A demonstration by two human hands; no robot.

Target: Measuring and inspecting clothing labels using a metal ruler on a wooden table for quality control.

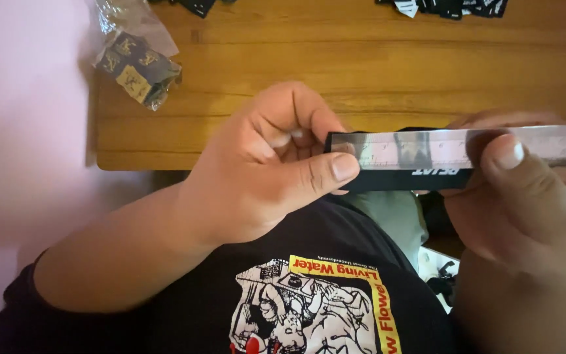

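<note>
At mid-frame, the left hand pinches the left end of a black strip under a clear ruler, while the right hand clamps its right part. A plastic bag lies upper left on the wooden bench.

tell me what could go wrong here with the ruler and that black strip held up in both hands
1. The left hand pinches only the very end of the clear ruler and black strip, so the two could slide out of line.
2. The right hand has its thumb over the ruler's markings, which may hide part of the scale.
3. Everything is held in the air above the wooden table edge, so a loosened grip could probably drop the strip onto the lap.
</note>
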